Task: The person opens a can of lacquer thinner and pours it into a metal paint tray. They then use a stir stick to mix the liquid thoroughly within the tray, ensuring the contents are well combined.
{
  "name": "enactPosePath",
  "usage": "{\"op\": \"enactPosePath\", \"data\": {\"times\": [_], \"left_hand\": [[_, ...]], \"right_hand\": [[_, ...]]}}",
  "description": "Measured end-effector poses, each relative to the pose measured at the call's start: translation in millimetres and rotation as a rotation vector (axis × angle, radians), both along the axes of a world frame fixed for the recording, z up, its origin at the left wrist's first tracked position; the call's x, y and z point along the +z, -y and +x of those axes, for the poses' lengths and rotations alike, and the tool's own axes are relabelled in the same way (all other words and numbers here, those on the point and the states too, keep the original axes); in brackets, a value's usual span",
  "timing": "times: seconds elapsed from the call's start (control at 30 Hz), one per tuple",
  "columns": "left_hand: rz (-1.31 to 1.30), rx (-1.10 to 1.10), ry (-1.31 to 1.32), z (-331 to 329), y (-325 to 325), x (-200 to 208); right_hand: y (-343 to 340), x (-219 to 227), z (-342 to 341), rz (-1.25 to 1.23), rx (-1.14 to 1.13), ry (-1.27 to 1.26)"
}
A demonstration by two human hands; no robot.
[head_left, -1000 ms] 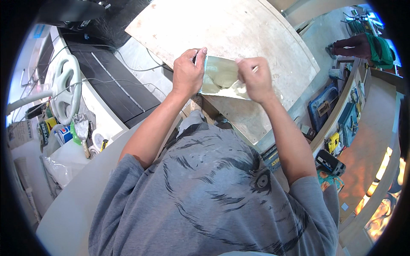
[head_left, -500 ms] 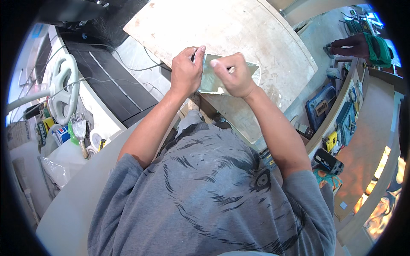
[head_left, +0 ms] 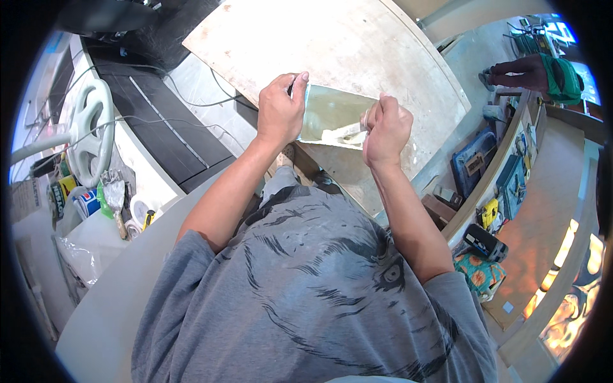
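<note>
In front of me, over the pale board point(head_left: 332, 45), my left hand point(head_left: 281, 108) is closed on the left edge of a shiny grey-green rectangular plate point(head_left: 335, 105). White paste lines the plate's near edge. My right hand point(head_left: 387, 131) is closed round a small putty knife point(head_left: 348, 131), its handle mostly hidden in the fist. The knife's pale, paste-smeared end points left and lies over the plate's near right part. Whether it touches the surface I cannot tell.
To the left are a pale handwheel point(head_left: 92, 131), loose cables point(head_left: 198, 104) and a wooden-handled scraper point(head_left: 117, 204) among supplies. Along the right, a shelf holds a blue tray point(head_left: 474, 159), a dark case point(head_left: 485, 241) and tools. A person in green point(head_left: 562, 76) stands farther right.
My right hand has moved right and slightly nearer me, uncovering the plate and the putty knife's pale end. My left hand holds the plate in nearly the same place.
</note>
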State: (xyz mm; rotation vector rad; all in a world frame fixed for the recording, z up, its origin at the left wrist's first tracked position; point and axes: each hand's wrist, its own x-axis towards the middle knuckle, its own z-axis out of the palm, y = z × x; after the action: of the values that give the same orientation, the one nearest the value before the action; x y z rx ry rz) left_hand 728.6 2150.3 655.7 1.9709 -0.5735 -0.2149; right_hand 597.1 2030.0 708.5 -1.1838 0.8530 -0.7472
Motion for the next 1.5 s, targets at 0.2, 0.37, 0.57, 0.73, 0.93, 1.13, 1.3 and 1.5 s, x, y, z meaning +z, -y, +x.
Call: {"op": "enactPosePath", "data": {"times": [0.2,0.37,0.57,0.73,0.93,1.13,1.3,1.5], "left_hand": [[0.028,-0.018,-0.036,1,-1,2],[0.017,-0.025,-0.038,1,1,3],[0.061,-0.035,-0.055,1,-2,6],[0.039,-0.031,-0.053,1,0,6],[0.034,-0.033,-0.039,2,-1,5],[0.047,-0.025,-0.035,3,-2,1],[0.046,-0.031,-0.017,3,0,1],[0.057,-0.039,-0.018,2,-1,7]], "right_hand": [[-7,6,17,-0.199,0.146,0.316],[-10,-22,6,-0.21,0.303,0.241],[14,-1,4,-0.372,0.403,-0.235],[23,25,15,-0.225,0.259,0.046],[-10,-17,22,-0.333,0.274,0.045],[20,12,0,-0.39,0.564,-0.28],[38,33,14,-0.35,0.498,-0.226],[5,29,36,-0.417,0.546,0.051]]}}
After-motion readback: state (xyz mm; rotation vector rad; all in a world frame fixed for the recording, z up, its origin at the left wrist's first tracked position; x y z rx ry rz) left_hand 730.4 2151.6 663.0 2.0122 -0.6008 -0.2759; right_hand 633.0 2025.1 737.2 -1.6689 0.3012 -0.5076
